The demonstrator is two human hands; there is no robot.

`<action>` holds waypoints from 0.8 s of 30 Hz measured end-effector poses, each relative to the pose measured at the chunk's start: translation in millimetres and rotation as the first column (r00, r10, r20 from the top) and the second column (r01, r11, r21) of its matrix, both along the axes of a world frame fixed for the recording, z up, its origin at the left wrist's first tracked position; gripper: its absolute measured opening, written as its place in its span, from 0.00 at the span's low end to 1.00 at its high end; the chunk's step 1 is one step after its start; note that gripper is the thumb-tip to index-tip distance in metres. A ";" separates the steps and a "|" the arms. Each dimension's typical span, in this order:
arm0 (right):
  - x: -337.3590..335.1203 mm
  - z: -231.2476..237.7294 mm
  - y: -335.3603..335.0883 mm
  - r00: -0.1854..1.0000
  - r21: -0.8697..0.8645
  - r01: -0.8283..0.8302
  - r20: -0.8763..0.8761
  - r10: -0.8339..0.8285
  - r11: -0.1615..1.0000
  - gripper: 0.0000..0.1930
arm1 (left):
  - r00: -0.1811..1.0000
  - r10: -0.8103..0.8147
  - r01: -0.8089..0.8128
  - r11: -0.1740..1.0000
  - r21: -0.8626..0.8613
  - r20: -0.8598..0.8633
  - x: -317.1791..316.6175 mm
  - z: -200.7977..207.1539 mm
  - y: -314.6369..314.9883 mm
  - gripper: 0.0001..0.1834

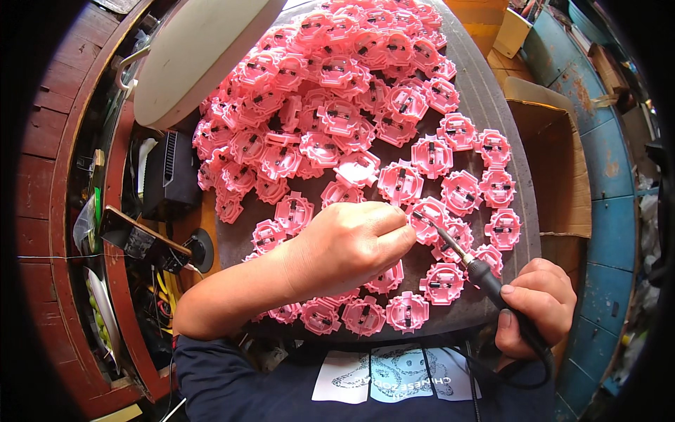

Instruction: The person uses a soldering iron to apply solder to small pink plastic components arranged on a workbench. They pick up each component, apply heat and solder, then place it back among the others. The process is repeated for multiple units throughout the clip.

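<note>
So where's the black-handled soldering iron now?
The black-handled soldering iron is right of centre in the head view, held in the right hand and pointing toward a round pink plastic piece.

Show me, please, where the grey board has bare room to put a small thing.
The grey board lies bare in a strip along its right edge, beside the outer pink parts. A smaller patch lies between the heap and left forearm. Top centre and around the left hand are crowded.
</note>
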State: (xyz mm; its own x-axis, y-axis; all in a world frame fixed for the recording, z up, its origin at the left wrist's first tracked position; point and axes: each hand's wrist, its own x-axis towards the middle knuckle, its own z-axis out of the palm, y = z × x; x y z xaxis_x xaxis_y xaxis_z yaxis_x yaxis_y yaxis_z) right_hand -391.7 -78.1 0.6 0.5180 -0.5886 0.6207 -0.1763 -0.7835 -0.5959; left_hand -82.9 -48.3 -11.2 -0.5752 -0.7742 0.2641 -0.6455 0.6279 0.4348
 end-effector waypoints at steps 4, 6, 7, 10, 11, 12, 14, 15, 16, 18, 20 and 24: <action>1.4 1.7 -2.4 1.000 0.003 -0.030 -0.006 0.030 1.000 0.17 | 1.000 0.005 -0.005 1.000 -0.007 -0.002 0.1 -2.4 -2.0 0.14; 1.3 0.0 -4.2 0.998 0.007 -0.054 -0.013 0.054 0.999 0.17 | 1.000 0.011 -0.011 1.000 -0.007 0.004 1.2 -2.6 -1.1 0.14; 0.7 0.1 -4.8 0.998 0.012 -0.062 -0.020 0.062 0.998 0.18 | 1.000 0.011 -0.010 1.000 -0.004 0.004 1.1 -2.4 -1.0 0.13; -0.1 1.1 -5.6 0.996 0.023 -0.077 -0.033 0.078 0.997 0.18 | 1.000 0.007 -0.007 1.000 -0.004 0.001 0.9 -3.5 -2.0 0.13; 0.2 1.6 -5.4 0.996 0.025 -0.076 -0.033 0.077 0.997 0.18 | 1.000 0.006 -0.006 1.000 -0.005 0.000 0.7 -4.2 -2.5 0.13; 0.3 1.9 -5.3 0.997 0.027 -0.075 -0.033 0.076 0.997 0.18 | 1.000 0.005 -0.005 1.000 -0.010 -0.009 0.3 -4.7 -3.2 0.13; 0.1 0.3 -5.7 0.996 0.030 -0.079 -0.026 0.080 0.996 0.18 | 1.000 0.008 -0.009 1.000 -0.019 -0.022 0.1 -5.1 -3.4 0.13; 0.0 -0.5 -5.9 0.996 0.032 -0.081 -0.023 0.082 0.996 0.18 | 1.000 0.011 -0.012 1.000 -0.019 -0.020 0.0 -4.9 -3.3 0.13; 0.1 -0.4 -5.7 0.997 0.030 -0.077 -0.023 0.077 0.997 0.18 | 1.000 0.013 -0.013 1.000 -0.018 -0.020 -0.3 -4.6 -3.5 0.13; 0.2 -0.2 -5.3 0.997 0.027 -0.067 -0.022 0.068 0.997 0.17 | 1.000 0.017 -0.017 1.000 -0.019 -0.021 -0.9 -4.8 -4.1 0.13; 0.8 0.0 -4.9 0.998 0.029 -0.063 -0.023 0.064 0.998 0.17 | 0.999 0.024 -0.025 1.000 -0.020 -0.020 -0.8 -5.8 -4.4 0.13; 1.5 -0.1 -3.7 0.999 0.031 -0.047 -0.019 0.047 0.998 0.17 | 1.000 0.017 -0.018 1.000 -0.015 -0.018 -0.4 -8.9 -5.9 0.14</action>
